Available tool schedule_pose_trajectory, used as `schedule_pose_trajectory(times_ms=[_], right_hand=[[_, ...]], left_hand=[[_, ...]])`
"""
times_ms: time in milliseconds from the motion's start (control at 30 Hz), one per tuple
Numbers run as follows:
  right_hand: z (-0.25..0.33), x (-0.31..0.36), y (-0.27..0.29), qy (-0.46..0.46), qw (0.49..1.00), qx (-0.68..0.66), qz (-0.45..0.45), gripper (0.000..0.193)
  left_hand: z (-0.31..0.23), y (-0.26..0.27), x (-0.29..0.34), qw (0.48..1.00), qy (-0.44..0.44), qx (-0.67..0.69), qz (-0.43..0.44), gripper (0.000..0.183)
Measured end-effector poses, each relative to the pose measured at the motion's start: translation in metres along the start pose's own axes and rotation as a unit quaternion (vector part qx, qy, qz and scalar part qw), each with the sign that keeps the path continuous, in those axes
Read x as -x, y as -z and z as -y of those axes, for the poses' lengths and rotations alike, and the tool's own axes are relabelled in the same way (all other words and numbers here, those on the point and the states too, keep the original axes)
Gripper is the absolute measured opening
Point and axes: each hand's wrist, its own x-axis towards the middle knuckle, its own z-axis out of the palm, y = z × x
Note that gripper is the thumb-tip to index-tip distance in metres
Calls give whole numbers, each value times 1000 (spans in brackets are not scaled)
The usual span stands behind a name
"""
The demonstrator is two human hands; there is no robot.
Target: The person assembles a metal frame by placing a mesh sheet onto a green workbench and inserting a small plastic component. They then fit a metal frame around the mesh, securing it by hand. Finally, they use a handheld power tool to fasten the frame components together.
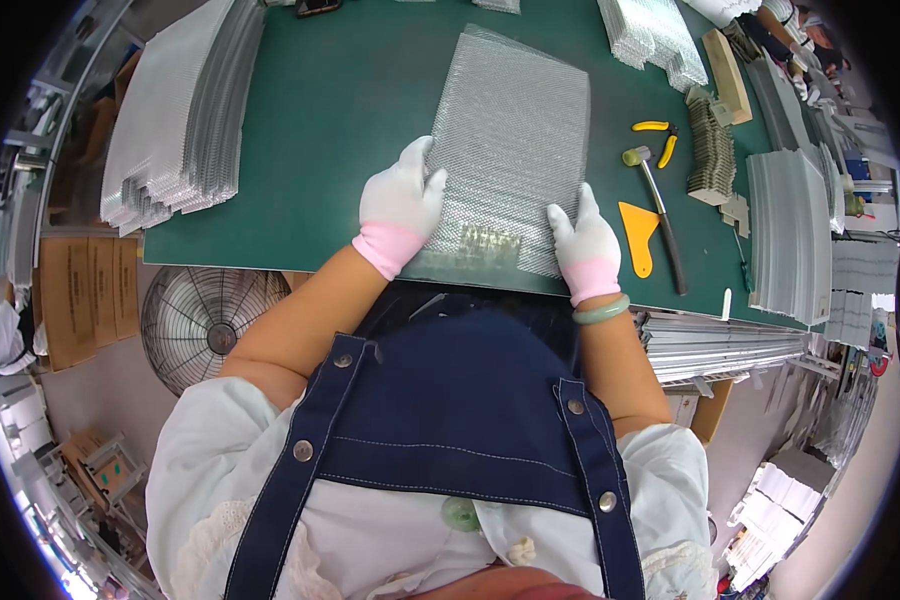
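A silvery mesh panel (515, 140) lies flat on the green table mat (340, 110) in front of me. My left hand (402, 200), in a white glove with a pink cuff, grips the panel's near left edge. My right hand (585, 240), gloved the same way with a green bangle at the wrist, presses on the panel's near right corner. A small patch of shiny pieces (485, 240) sits on the panel between my hands.
A stack of mesh sheets (180, 110) lies at the left, another stack (655, 35) at the back right. A mallet (658, 205), yellow scraper (638, 235) and yellow-handled pliers (662, 135) lie right of the panel. Metal strips (785, 230) are further right. A floor fan (210, 325) stands below the table edge.
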Motion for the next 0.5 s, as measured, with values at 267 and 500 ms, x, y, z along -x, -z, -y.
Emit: schedule_pose_trajectory(times_ms=[267, 500], right_hand=[[6, -9, 1, -28, 998, 48, 39, 73], [7, -12, 9, -42, 995, 39, 76, 75]], left_hand=[[-1, -4, -7, 989, 30, -125, 68, 46], [-20, 12, -13, 966, 103, -171, 164, 46]])
